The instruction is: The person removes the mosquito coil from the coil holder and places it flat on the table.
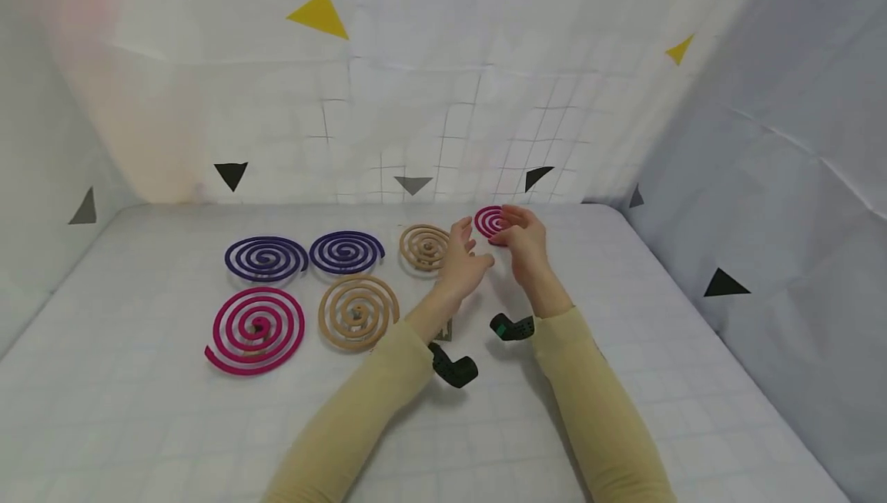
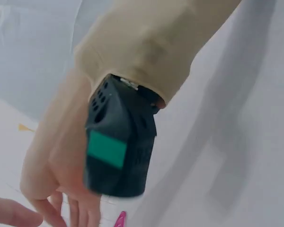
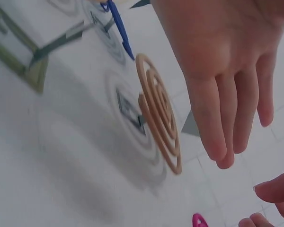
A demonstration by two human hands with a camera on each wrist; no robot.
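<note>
A small pink coil (image 1: 489, 221) near the table's (image 1: 624, 410) far edge is pinched by the right hand (image 1: 524, 245). The left hand (image 1: 460, 260) is held spread beside it. A tan coil (image 3: 159, 112) standing raised is shown only by the right wrist view. White gridded walls enclose the table.

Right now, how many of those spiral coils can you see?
6: two purple at the back left, a pink and a tan in front, another tan mid-back, and a pink coil partly hidden behind the right hand.
</note>
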